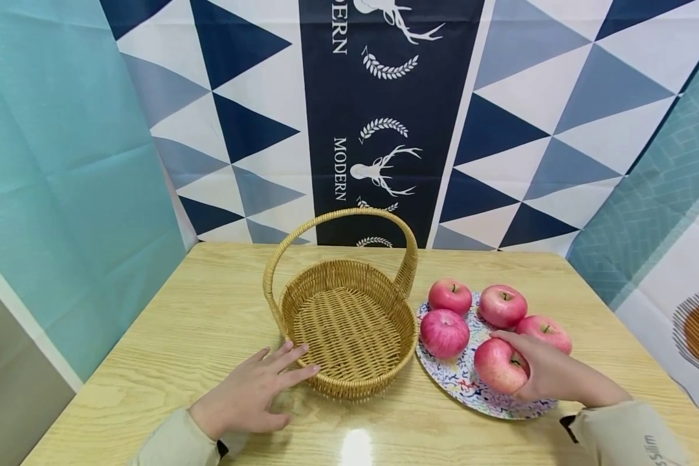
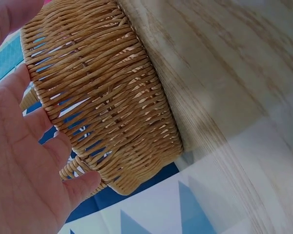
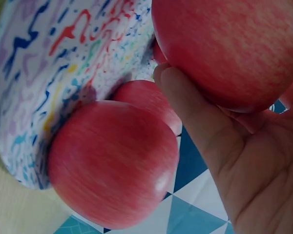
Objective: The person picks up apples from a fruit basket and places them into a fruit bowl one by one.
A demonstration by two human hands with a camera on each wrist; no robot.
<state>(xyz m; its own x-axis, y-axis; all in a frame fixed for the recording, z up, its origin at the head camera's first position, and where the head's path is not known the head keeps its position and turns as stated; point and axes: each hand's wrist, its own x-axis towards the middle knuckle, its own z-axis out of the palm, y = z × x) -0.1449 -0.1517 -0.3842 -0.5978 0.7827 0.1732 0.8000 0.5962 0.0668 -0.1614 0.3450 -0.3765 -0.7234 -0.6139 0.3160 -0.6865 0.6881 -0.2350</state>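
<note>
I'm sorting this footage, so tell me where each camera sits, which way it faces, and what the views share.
Head: worn high, facing forward and down at the basket, plate and five apples; both hands show.
Left wrist: at the left hand, facing the basket's woven wall; palm and fingers show.
Right wrist: at the right hand, facing the held apple.
Shared: head and left wrist both show the basket.

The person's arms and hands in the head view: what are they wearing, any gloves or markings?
No gloves: the left hand and right hand are bare. Both arms wear long, pale beige sleeves with a dark lining showing at the cuffs. The right sleeve carries small dark lettering, too small to read. No rings or watch show.
</note>
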